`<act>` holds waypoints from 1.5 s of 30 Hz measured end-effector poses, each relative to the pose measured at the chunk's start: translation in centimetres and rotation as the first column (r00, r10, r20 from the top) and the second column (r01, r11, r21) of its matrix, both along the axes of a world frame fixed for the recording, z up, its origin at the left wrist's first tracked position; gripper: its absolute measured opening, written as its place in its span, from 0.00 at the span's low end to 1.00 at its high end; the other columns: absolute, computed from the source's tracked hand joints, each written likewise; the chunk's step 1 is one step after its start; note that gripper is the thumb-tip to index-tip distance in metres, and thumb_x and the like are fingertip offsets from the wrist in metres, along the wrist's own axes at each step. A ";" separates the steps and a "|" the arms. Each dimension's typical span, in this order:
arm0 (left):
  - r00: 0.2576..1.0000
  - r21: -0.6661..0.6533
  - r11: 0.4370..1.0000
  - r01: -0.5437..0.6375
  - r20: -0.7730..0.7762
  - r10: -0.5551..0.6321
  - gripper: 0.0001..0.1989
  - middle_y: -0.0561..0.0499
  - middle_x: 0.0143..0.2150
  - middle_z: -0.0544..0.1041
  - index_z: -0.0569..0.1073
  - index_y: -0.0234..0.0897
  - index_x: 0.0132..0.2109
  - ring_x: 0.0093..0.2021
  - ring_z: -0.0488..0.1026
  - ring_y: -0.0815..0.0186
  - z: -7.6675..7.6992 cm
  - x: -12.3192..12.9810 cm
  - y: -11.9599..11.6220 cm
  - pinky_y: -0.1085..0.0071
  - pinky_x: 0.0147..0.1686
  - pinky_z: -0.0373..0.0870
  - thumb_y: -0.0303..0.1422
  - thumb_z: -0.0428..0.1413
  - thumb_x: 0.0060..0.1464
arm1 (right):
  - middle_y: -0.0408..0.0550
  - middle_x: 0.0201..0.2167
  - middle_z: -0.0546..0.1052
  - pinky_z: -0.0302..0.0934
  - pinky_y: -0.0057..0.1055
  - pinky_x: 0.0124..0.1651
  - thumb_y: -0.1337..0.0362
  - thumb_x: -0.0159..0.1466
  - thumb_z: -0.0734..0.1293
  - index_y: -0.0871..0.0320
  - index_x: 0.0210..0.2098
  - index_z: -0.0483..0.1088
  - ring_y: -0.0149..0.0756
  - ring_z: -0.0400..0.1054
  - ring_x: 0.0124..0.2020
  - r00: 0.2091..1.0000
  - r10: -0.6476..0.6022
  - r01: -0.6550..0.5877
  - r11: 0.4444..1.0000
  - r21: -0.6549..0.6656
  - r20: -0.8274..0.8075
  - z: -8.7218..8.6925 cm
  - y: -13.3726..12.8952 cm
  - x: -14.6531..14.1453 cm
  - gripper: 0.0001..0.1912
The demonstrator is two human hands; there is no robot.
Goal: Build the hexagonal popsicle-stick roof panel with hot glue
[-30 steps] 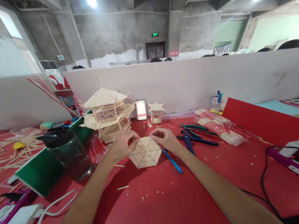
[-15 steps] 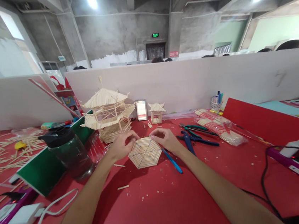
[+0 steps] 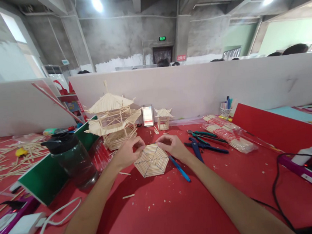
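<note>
A hexagonal panel of pale wooden sticks (image 3: 151, 160), with dark lines running out from its centre, is held above the red table. My left hand (image 3: 130, 150) pinches its upper left corner between thumb and fingers. At the upper right corner, my right hand (image 3: 173, 147) grips it the same way. A blue pen (image 3: 180, 169) lies just right of the panel, below my right hand. Behind my left hand stands a large stick pavilion (image 3: 111, 118). Farther back in the middle is a small stick pavilion (image 3: 164, 118).
A dark-lidded bottle (image 3: 72, 159) and a green board (image 3: 42, 181) stand left. Pliers (image 3: 197, 148) and bagged sticks (image 3: 230, 133) lie right. Power strips (image 3: 308, 173) with cables sit at the sides. A white partition (image 3: 192, 87) crosses the back; heads show beyond it.
</note>
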State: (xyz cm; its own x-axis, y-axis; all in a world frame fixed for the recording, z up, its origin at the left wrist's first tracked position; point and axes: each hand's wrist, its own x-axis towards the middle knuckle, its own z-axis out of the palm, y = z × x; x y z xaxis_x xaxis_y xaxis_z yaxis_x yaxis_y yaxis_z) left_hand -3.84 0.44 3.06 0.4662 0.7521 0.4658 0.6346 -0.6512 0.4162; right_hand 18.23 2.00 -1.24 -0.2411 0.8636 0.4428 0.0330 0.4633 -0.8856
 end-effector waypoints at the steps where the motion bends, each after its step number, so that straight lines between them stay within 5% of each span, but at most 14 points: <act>1: 1.000 0.014 1.000 0.004 -0.015 -0.003 0.05 0.52 0.32 0.76 0.71 0.37 0.34 0.33 0.71 0.65 0.0 0.1 -0.1 0.69 0.35 0.65 0.31 0.52 0.57 | 0.45 0.29 0.77 0.64 0.32 0.39 0.57 0.56 0.70 0.57 0.31 0.74 0.34 0.70 0.33 1.000 0.004 -0.004 1.000 0.002 0.001 -0.1 0.0 0.0 0.10; 18: 0.998 0.041 0.998 -0.047 -0.033 0.049 0.05 0.51 0.33 0.76 0.70 0.38 0.35 0.34 0.72 0.63 -0.6 0.6 0.0 0.67 0.37 0.66 0.31 0.51 0.57 | 0.45 0.31 0.76 0.64 0.30 0.37 0.58 0.56 0.69 0.57 0.33 0.75 0.34 0.69 0.33 0.998 0.050 -0.051 0.997 -0.060 -0.033 -0.5 0.3 0.3 0.10; 24: 0.972 0.062 0.975 -0.213 0.116 0.205 0.07 0.50 0.33 0.76 0.69 0.37 0.36 0.34 0.72 0.63 -0.5 -1.1 1.5 0.68 0.36 0.66 0.35 0.50 0.58 | 0.45 0.31 0.76 0.64 0.30 0.37 0.58 0.55 0.70 0.57 0.33 0.75 0.34 0.69 0.34 0.998 0.057 -0.060 0.994 -0.094 -0.032 0.0 -0.1 0.5 0.10; 27: 0.965 0.041 0.965 -0.259 -0.022 0.260 0.06 0.50 0.30 0.75 0.71 0.38 0.33 0.30 0.70 0.64 -1.4 -2.7 2.7 0.69 0.31 0.64 0.33 0.51 0.55 | 0.45 0.31 0.76 0.64 0.31 0.38 0.57 0.55 0.70 0.57 0.33 0.75 0.34 0.69 0.34 0.996 0.084 -0.086 0.991 -0.101 -0.030 0.3 -0.3 0.7 0.10; 32: 0.967 -0.160 0.978 -0.132 -0.237 0.092 0.07 0.51 0.26 0.76 0.74 0.38 0.29 0.27 0.70 0.64 -3.8 -3.1 3.5 0.73 0.26 0.60 0.30 0.52 0.51 | 0.43 0.30 0.76 0.63 0.30 0.39 0.58 0.54 0.71 0.56 0.32 0.75 0.33 0.69 0.33 0.988 0.141 -0.148 0.980 -0.131 -0.062 0.4 -0.2 0.9 0.09; 36: 0.975 -0.302 0.953 0.008 -0.209 -0.074 0.06 0.50 0.30 0.80 0.76 0.41 0.31 0.31 0.74 0.62 -4.6 -2.4 3.1 0.73 0.31 0.64 0.30 0.54 0.50 | 0.42 0.30 0.76 0.62 0.29 0.35 0.57 0.52 0.73 0.56 0.33 0.75 0.32 0.68 0.30 0.979 0.133 -0.163 0.966 -0.200 -0.155 0.4 0.1 1.5 0.11; 45: 0.926 -0.246 0.967 -0.068 -0.375 -0.030 0.06 0.50 0.29 0.78 0.76 0.40 0.32 0.29 0.72 0.64 -4.6 -1.8 2.8 0.73 0.29 0.60 0.27 0.54 0.48 | 0.41 0.25 0.76 0.61 0.29 0.29 0.61 0.40 0.78 0.57 0.30 0.75 0.31 0.67 0.24 0.846 -0.121 -0.115 0.910 -0.398 -0.520 0.9 1.7 4.1 0.18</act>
State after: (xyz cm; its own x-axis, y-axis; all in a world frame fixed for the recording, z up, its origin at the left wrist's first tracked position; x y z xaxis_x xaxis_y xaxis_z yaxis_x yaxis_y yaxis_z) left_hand -5.61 3.23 -1.50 0.5535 0.8309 0.0567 0.7862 -0.5437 0.2938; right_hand 22.30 3.70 -0.31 -0.0727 0.9906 0.1159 -0.4871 0.0661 -0.8708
